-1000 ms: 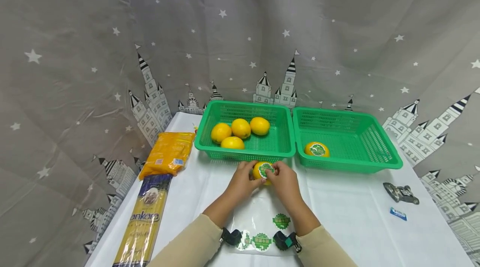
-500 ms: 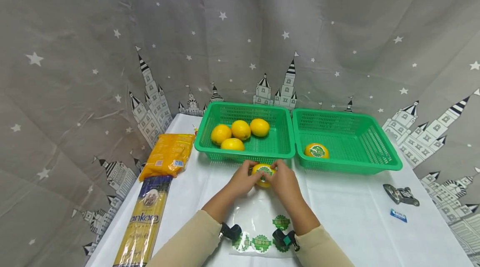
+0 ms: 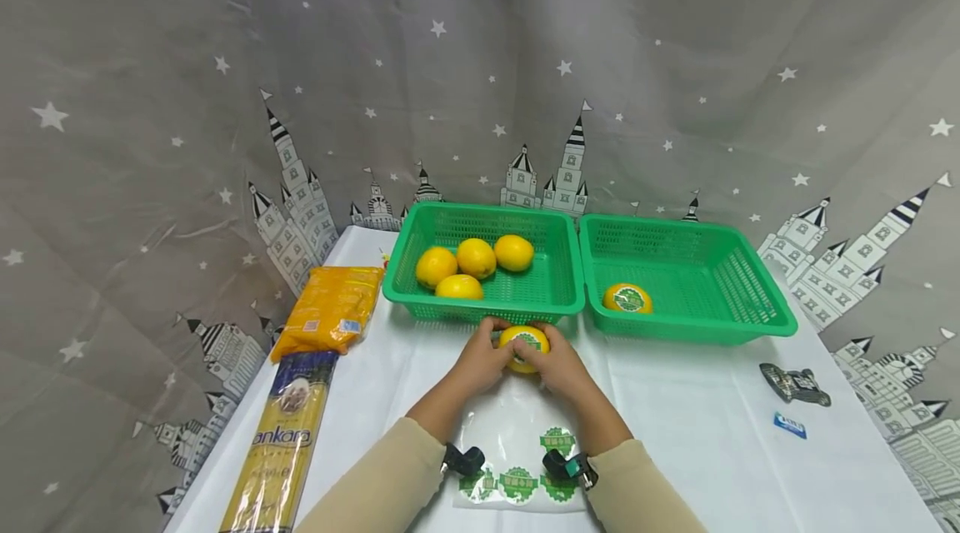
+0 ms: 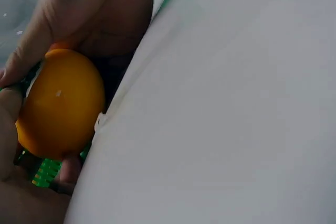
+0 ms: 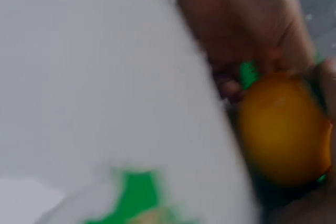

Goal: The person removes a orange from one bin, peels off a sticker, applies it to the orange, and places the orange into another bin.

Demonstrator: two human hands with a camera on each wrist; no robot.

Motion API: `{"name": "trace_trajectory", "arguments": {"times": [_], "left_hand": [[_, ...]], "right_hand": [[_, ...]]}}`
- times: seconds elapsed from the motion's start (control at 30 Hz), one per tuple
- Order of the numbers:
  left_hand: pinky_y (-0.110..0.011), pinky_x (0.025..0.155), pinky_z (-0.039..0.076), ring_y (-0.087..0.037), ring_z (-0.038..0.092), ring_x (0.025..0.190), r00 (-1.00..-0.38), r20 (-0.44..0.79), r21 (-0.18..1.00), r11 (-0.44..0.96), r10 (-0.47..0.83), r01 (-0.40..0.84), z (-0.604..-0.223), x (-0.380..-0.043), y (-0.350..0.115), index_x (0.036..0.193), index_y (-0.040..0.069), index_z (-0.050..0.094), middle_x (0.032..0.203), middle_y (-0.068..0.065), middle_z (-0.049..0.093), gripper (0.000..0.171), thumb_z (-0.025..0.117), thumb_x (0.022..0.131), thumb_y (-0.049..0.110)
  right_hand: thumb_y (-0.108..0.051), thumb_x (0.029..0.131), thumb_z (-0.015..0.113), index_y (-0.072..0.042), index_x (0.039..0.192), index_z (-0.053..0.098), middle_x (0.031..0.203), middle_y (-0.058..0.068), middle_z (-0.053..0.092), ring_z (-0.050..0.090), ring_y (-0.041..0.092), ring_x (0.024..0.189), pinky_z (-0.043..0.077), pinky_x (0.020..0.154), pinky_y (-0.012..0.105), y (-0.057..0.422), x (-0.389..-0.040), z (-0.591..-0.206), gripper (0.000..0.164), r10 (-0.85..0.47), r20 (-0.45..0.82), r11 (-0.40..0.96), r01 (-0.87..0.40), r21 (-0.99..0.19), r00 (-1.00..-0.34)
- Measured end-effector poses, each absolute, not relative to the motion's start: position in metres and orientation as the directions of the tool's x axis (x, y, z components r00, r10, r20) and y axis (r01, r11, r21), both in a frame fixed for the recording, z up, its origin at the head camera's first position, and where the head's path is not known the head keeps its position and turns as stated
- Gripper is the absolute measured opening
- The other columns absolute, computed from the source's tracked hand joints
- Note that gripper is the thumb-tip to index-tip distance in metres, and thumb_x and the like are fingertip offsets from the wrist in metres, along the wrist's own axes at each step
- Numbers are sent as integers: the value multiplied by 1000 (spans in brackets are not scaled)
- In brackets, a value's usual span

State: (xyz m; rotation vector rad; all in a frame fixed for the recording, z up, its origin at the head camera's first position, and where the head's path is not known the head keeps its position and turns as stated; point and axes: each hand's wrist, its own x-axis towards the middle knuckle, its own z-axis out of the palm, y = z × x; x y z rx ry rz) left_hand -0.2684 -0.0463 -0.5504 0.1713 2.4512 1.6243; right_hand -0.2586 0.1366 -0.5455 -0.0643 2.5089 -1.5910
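Observation:
A yellow lemon (image 3: pixel 513 333) is gripped between both hands in front of the left basket in the head view. The left hand (image 3: pixel 482 360) curls round its left side, and the right hand (image 3: pixel 562 362) holds its right side. A green-and-white round sticker (image 3: pixel 529 339) lies on the lemon's upper face, with both thumbs at it. Bare orange-yellow skin of the lemon (image 4: pixel 65 103) shows in the left wrist view. Below the hands, a clear sheet (image 3: pixel 495 441) bears several green stickers (image 3: pixel 518 484).
The left green basket (image 3: pixel 558 308) holds several lemons (image 3: pixel 476 258). One stickered lemon (image 3: pixel 615 297) lies in the right green basket (image 3: pixel 750 329). An orange packet (image 3: pixel 330 308) and a pasta bag (image 3: pixel 277 450) lie left; a dark wrapper (image 3: pixel 795 384) and small blue packet (image 3: pixel 790 425) lie right.
Both hands keep hold of the lemon, and their fingers have shifted round it; the thumbs have moved over the sticker. The head view has swung slightly.

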Motion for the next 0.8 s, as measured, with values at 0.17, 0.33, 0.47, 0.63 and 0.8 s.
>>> {"name": "trace_trajectory", "arguments": {"times": [0.17,0.33,0.47,0.63,0.8], "left_hand": [[-54,113,43,-33,52,133,-975,-66,919,393,210,22,-554,-270,-46,133,8,48,145,-22,53,48,63,104,44],[-59,117,37,-38,50,137,-974,-30,923,379,227,60,-555,-273,-47,131,6,48,140,-22,53,49,62,104,46],[-60,118,35,-39,48,140,-969,-37,918,391,246,64,-556,-274,-49,132,9,48,144,-23,52,48,61,105,45],[-62,121,30,-41,44,145,-957,-71,926,375,280,41,-555,-274,-52,137,12,48,150,-23,51,46,58,106,44],[-61,123,28,-40,44,146,-951,-63,948,316,302,37,-556,-274,-51,138,11,49,147,-22,53,39,54,109,38]], "right_hand": [[-53,102,63,-16,150,54,130,15,65,62,26,101,55,83,40,136,-260,-555,61,-129,-84,423,22,-906,-988],[-40,110,53,-14,151,54,148,15,57,52,33,135,40,116,54,135,-261,-553,49,-140,-68,344,16,-939,-988],[-33,111,50,-13,153,53,152,16,54,46,36,144,32,122,56,136,-262,-552,46,-161,-81,282,32,-959,-984],[-30,113,45,-9,156,49,160,19,47,35,39,153,24,126,57,139,-262,-555,47,-199,-87,216,43,-975,-976],[-31,115,38,-9,158,46,166,16,39,25,36,158,18,128,55,142,-262,-555,49,-189,-133,149,105,-983,-973]]}}
